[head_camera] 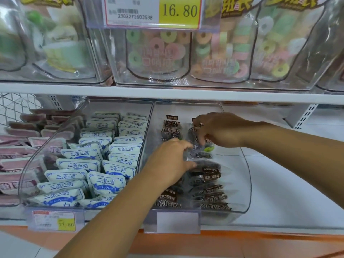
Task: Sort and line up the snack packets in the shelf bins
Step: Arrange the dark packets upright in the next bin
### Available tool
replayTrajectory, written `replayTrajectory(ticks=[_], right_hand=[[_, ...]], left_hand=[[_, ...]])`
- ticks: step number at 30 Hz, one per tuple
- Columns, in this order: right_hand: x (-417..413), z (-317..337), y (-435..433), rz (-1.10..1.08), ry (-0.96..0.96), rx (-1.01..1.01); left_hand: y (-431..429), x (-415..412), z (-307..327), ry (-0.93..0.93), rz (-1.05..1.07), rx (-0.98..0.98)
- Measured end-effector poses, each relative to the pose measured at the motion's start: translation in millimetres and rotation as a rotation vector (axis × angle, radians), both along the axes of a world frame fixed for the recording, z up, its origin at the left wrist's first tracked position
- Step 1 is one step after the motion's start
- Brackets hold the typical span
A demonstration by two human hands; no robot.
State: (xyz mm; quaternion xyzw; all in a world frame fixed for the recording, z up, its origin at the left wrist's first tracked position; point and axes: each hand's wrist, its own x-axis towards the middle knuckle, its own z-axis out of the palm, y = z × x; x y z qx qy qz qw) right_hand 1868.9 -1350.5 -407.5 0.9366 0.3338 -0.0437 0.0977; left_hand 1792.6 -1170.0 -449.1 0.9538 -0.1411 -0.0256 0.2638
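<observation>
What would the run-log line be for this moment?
left hand: holds dark packets | right hand: pinches dark packets | where: clear bin

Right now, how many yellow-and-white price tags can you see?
2. The upper tag hangs at the top; the lower tag sits bottom left, under the white packets. Others may be hidden.

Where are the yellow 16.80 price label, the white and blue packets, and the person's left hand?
yellow 16.80 price label (179,11): head view, on the printed digits.
white and blue packets (106,183): head view, on the face of one front packet.
left hand (171,161): head view, on the back of the hand.
</observation>
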Motion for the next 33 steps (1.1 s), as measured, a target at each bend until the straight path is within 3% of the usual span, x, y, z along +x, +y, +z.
replayTrajectory(ticks=[3, 9, 13, 16, 18, 20, 25, 27, 29, 33], right_hand=[[-7.0, 5.4, 0.6, -0.119, 0.172, -0.089], [-14.8, 4.3, 5.4, -0.106, 0.139, -0.089], [-10.0, 3.6, 0.3, -0.123, 0.117, -0.011], [-6.1, 6.4, -0.8, -0.137, 0.092, -0.003], [-5.1, 4.7, -0.9, -0.126, 0.105, -0.031], [-7.0, 4.8, 0.5, -0.098, 0.139, -0.046], [-27.7, 29.2, 1.0, -0.224, 0.447, 0.121], [-30.3, 23.9, 1.9, -0.218, 0.389, -0.006], [-23.5, 9.4, 2.1, -0.16, 0.198, -0.073], [-10.7, 1.7, 2.3, -0.179, 0.051, -0.063]], left_hand=[[-3.2, 3.8, 0.8, -0.025, -0.005, 0.05], [-11.0, 20.4, 9.5, -0.104, 0.031, 0.255], [-9.4, 22.1, 7.1, -0.13, 0.099, -0.031], [-2.9, 16.4, 16.1, 0.107, 0.046, -0.243], [-0.3, 10.0, 20.4, 0.21, -0.029, -0.068], [0.1, 4.5, 17.8, 0.165, -0.032, 0.143], [-3.2, 15.0, 12.0, -0.003, 0.012, 0.223], [-4.8, 20.1, 12.7, 0.008, 0.033, 0.263], [-6.2, 21.1, 12.9, -0.01, 0.05, 0.271], [3.0, 0.3, 17.3, -0.089, 0.003, 0.042]])
